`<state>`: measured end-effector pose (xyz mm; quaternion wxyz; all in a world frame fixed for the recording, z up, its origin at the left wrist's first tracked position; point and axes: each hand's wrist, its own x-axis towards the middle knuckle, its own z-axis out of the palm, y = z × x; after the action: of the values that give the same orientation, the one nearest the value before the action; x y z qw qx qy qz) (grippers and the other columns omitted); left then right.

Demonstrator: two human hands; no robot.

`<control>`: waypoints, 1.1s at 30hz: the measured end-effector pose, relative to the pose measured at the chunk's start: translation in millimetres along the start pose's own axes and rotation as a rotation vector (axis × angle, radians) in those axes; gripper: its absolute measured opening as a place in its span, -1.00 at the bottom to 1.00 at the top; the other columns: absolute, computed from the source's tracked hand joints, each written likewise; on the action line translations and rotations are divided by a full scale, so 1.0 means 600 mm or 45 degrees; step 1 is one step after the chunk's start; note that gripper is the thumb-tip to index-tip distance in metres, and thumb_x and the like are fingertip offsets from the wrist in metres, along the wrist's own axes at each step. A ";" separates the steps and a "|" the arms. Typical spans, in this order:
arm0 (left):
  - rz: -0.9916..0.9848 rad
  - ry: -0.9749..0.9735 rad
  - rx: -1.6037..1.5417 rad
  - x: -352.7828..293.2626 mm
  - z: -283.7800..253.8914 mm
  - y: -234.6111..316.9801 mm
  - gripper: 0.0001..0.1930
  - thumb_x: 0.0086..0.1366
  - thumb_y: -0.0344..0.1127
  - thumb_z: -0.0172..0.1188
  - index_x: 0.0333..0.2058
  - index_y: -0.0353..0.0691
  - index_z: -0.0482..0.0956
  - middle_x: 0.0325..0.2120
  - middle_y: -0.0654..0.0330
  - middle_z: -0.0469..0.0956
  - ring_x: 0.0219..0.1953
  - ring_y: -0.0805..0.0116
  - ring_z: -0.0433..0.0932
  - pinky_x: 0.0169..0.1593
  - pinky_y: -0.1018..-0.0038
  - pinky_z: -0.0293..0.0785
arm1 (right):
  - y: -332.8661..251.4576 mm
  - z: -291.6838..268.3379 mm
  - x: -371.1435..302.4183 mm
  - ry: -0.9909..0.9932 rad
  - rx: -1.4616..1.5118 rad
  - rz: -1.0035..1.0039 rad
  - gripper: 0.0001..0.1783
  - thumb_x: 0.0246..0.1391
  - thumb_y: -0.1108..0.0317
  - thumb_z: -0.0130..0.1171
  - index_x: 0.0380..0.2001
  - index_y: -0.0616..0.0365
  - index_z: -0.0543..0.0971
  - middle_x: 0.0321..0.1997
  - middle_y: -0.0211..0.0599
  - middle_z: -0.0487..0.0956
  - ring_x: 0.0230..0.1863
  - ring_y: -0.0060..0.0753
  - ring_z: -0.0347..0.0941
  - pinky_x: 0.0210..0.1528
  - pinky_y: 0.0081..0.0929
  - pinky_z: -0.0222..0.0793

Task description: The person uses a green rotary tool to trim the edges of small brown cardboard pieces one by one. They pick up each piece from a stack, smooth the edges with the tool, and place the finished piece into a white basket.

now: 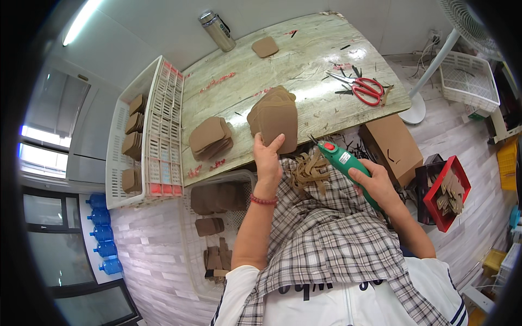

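My left hand [268, 158] pinches a brown rounded panel [281, 129] by its lower edge, thumb on top. It lies against a pile of similar brown panels [272, 98] at the table's front edge, and I cannot tell how many pieces the fingers hold. Wrapped in my right hand [372, 183] is a green handheld power tool [343, 157] with a red button. Its thin dark tip points toward the panel, a short gap away. Curled tan strips [310, 173] lie on my checked apron [326, 233] below the tip.
A second panel stack [211, 138], red-handled scissors [365, 90], a single panel [265, 47] and a steel flask [217, 31] are on the table [321, 60]. White crates [163, 125] stand left, a cardboard box [392, 146] and red bin [459, 168] right.
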<state>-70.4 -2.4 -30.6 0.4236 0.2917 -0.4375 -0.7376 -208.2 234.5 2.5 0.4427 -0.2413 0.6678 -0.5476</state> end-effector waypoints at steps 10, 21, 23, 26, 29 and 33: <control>-0.193 0.158 -0.887 -0.012 0.056 -0.021 -0.56 0.24 -0.58 0.18 0.09 -0.22 0.37 0.01 0.19 0.48 0.05 0.26 0.47 0.17 0.32 0.45 | -0.038 0.021 -0.009 0.045 0.083 -0.115 -0.63 0.20 0.17 0.17 -0.15 0.30 0.51 -0.50 -0.47 0.43 -0.54 -0.70 0.34 -0.50 -0.67 0.30; -0.217 -0.040 -0.871 -0.040 0.089 -0.039 -0.59 0.26 -0.57 0.15 0.08 -0.24 0.37 0.02 0.15 0.48 0.06 0.22 0.47 0.20 0.25 0.42 | -0.060 0.027 -0.011 0.119 0.102 -0.152 -0.63 0.18 0.16 0.21 -0.15 0.28 0.54 -0.52 -0.48 0.45 -0.55 -0.73 0.34 -0.52 -0.68 0.30; -0.248 -0.111 -0.863 -0.047 0.091 -0.046 -0.61 0.27 -0.57 0.13 0.08 -0.22 0.38 0.01 0.15 0.48 0.06 0.23 0.48 0.20 0.25 0.41 | -0.065 0.027 -0.007 0.141 0.093 -0.158 -0.63 0.16 0.16 0.22 -0.15 0.28 0.55 -0.52 -0.49 0.46 -0.55 -0.73 0.34 -0.53 -0.68 0.30; -0.279 -0.133 -0.829 -0.058 0.094 -0.058 -0.61 0.28 -0.58 0.10 0.08 -0.20 0.38 0.01 0.16 0.49 0.06 0.23 0.48 0.19 0.26 0.42 | -0.073 0.024 -0.003 0.170 0.103 -0.154 -0.62 0.16 0.14 0.22 -0.15 0.28 0.56 -0.52 -0.48 0.46 -0.56 -0.72 0.34 -0.53 -0.68 0.30; -0.305 -0.153 -0.783 -0.064 0.089 -0.067 -0.61 0.28 -0.60 0.10 0.07 -0.21 0.38 -0.01 0.15 0.51 0.04 0.23 0.51 0.13 0.25 0.48 | -0.077 0.018 0.001 0.185 0.152 -0.149 -0.62 0.16 0.14 0.22 -0.16 0.28 0.56 -0.53 -0.47 0.46 -0.56 -0.72 0.35 -0.52 -0.68 0.31; -0.304 -0.205 -0.656 -0.065 0.066 -0.072 -0.61 0.25 -0.62 0.11 0.06 -0.24 0.39 -0.04 0.12 0.53 -0.01 0.21 0.55 0.08 0.25 0.54 | -0.085 0.004 -0.002 0.148 0.149 -0.141 -0.61 0.20 0.08 0.18 -0.23 0.25 0.52 -0.56 -0.44 0.47 -0.58 -0.70 0.35 -0.51 -0.71 0.27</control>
<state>-100.0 58.7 -49.1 0.3580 0.1644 -0.2307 -0.8897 -213.7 219.8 50.8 0.3854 -0.2194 0.6448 -0.6225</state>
